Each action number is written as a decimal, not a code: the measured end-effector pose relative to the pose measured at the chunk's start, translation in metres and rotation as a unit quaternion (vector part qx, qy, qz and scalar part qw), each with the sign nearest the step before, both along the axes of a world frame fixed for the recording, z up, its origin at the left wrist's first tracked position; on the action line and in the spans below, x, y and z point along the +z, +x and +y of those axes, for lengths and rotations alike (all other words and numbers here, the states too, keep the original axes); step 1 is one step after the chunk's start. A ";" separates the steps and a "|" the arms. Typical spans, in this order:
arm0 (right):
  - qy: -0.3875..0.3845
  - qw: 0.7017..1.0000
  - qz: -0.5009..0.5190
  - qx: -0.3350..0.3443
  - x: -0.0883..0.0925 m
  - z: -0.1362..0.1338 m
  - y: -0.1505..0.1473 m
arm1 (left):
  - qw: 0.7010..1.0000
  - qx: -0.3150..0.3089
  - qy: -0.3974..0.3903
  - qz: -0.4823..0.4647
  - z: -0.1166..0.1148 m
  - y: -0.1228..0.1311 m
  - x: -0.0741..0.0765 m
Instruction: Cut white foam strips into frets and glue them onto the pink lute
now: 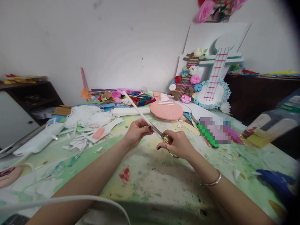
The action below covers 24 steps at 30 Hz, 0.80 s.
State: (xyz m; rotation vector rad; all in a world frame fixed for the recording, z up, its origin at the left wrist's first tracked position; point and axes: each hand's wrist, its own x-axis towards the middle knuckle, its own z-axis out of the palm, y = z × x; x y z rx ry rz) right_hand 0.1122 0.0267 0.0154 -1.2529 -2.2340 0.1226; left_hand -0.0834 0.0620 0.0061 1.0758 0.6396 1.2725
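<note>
Between finger and thumb, my left hand [138, 132] pinches a long white strip [137, 107], which slants up and away to the left. My right hand [179, 144] grips a pair of scissors [167, 139] by its gold-coloured handles. The blades lie along the lower end of the strip, close to my left fingertips; whether they are cutting into it I cannot tell. Just beyond my hands rests a pink paper lute shape [167, 111] with white bars and strings.
White scraps [82, 140] and a heap of white string [87, 116] lie at left. Decorated instrument models [212, 90] lean on the wall at right, near a bottle of yellow liquid [269, 128]. A white cable [93, 198] loops across the near left.
</note>
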 end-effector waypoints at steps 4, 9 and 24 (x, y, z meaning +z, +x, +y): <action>0.000 1.000 -0.010 -0.002 -0.001 -0.001 0.000 | 1.000 0.006 -0.014 -0.011 -0.002 0.002 0.001; 0.009 0.999 -0.042 -0.005 0.002 -0.003 0.000 | 1.000 0.015 -0.003 -0.019 0.000 0.001 -0.001; 0.007 0.999 -0.029 -0.018 -0.003 -0.001 0.000 | 1.000 0.020 -0.008 -0.023 0.001 0.001 0.000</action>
